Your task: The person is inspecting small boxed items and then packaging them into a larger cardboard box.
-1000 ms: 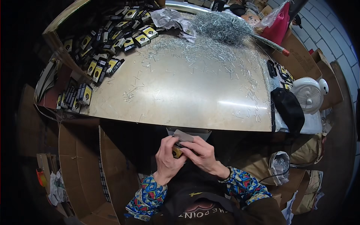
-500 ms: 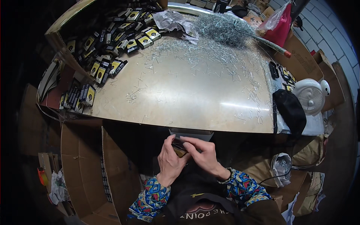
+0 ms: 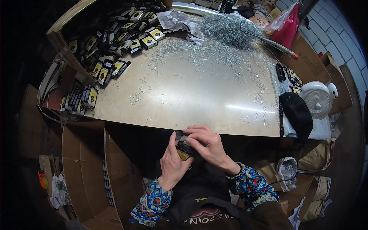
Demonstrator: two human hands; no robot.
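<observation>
Just below the table's front edge, my left hand [image 3: 172,163] is closed around a small black and yellow box [image 3: 183,154]. My right hand [image 3: 209,143] bends over the top of it, thumb and fingers together at the end away from me. Something greyish and see-through [image 3: 183,138] shows at that end between the hands; I cannot make out what it is. Many thin bent metal wire hooks [image 3: 199,57] lie scattered on the tabletop [image 3: 191,101], with a dense tangled heap of them [image 3: 230,30] at the back.
Several similar boxes [image 3: 103,73] spill from an open carton [image 3: 61,46] at the left. Crumpled paper [image 3: 178,23] lies beside them. A white fan [image 3: 317,100] and a black pouch [image 3: 297,115] stand at the right. Below left is a cardboard box [image 3: 84,168]; below right, a bag of wires [image 3: 287,172].
My right hand has risen slightly toward the table edge, its fingers lifting at the box's far end. More of the box shows now. My left hand stays nearly in place around it.
</observation>
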